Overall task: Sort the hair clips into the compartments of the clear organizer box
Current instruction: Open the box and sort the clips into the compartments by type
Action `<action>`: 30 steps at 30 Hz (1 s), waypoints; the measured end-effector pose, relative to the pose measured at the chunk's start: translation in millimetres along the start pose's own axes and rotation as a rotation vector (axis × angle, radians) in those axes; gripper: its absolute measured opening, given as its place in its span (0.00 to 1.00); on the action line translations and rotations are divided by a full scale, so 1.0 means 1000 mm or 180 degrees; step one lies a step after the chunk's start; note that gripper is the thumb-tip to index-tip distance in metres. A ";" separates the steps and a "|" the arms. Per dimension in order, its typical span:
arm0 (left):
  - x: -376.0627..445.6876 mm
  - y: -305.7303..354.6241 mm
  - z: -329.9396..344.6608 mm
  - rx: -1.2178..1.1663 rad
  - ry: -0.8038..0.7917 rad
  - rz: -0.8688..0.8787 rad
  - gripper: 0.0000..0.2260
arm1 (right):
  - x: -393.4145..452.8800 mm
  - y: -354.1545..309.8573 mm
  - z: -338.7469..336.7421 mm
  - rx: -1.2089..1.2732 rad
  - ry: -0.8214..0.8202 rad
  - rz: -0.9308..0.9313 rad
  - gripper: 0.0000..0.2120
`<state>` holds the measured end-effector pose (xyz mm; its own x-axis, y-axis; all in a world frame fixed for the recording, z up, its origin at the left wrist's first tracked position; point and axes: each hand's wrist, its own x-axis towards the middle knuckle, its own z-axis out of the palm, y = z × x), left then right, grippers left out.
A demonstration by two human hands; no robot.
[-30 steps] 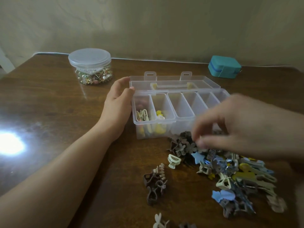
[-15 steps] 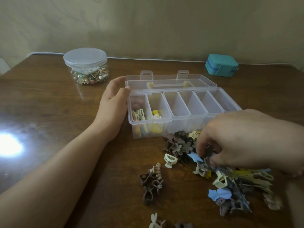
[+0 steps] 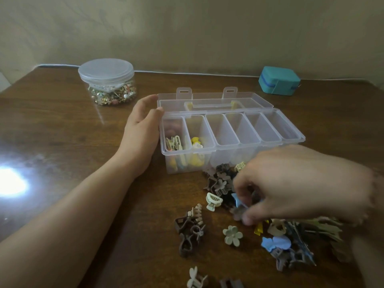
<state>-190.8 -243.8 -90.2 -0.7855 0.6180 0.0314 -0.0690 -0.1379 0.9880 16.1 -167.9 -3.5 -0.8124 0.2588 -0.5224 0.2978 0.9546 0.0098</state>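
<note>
While left hand (image 3: pixel 143 129) steadies organizer box (image 3: pixel 232 129), right hand (image 3: pixel 291 183) pinches clip (image 3: pixel 239 212).

Right hand (image 3: pixel 301 183) blurred, grip unclear.

My brown wooden table (image 3: pixel 62 125) carries the clear organizer box (image 3: pixel 230 156); loose hair clips (image 3: pixel 220 181) in front; a lidded jar (image 3: pixel 107 82) — and a teal case (image 3: pixel 279 80) at the back.
</note>
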 end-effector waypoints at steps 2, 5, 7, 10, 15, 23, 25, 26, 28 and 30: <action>0.001 0.000 0.000 0.0001 0.0009 0.0003 0.13 | 0.003 -0.001 0.000 0.0001 0.0044 -0.0041 0.12; 0.001 -0.002 -0.001 0.0040 0.0008 -0.0011 0.14 | -0.004 0.002 -0.006 -0.0102 0.0000 0.0046 0.07; 0.001 -0.001 -0.003 0.0088 -0.0004 0.0004 0.15 | -0.010 0.003 -0.007 -0.0199 0.0011 0.0097 0.10; 0.000 -0.001 -0.003 0.0108 -0.0031 0.0004 0.14 | -0.010 0.001 -0.004 -0.0413 -0.0002 0.0152 0.15; 0.000 0.000 -0.003 0.0111 -0.0036 -0.0014 0.14 | -0.005 0.000 0.007 -0.0604 -0.0025 0.0152 0.13; 0.000 0.000 -0.002 0.0129 -0.0005 0.0003 0.16 | 0.000 0.010 0.011 -0.0179 0.0342 0.0045 0.08; 0.000 0.000 -0.002 0.0117 -0.0019 0.0007 0.16 | -0.004 0.011 0.012 -0.0177 0.0363 0.0089 0.10; 0.000 0.000 -0.002 0.0108 -0.0023 0.0006 0.16 | -0.006 0.011 0.012 -0.0186 0.0365 0.0147 0.12; 0.000 0.000 -0.003 0.0141 -0.0014 0.0023 0.16 | -0.009 0.010 0.013 -0.0235 0.0436 0.0298 0.14; 0.000 0.000 -0.004 0.0186 -0.0008 0.0040 0.16 | -0.010 0.010 0.016 -0.0306 0.0571 0.0398 0.14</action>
<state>-192.9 -246.5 -91.2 -0.7845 0.6186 0.0442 -0.0230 -0.1003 0.9947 35.6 -163.3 -11.6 -0.8509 0.3897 -0.3523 0.3595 0.9209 0.1503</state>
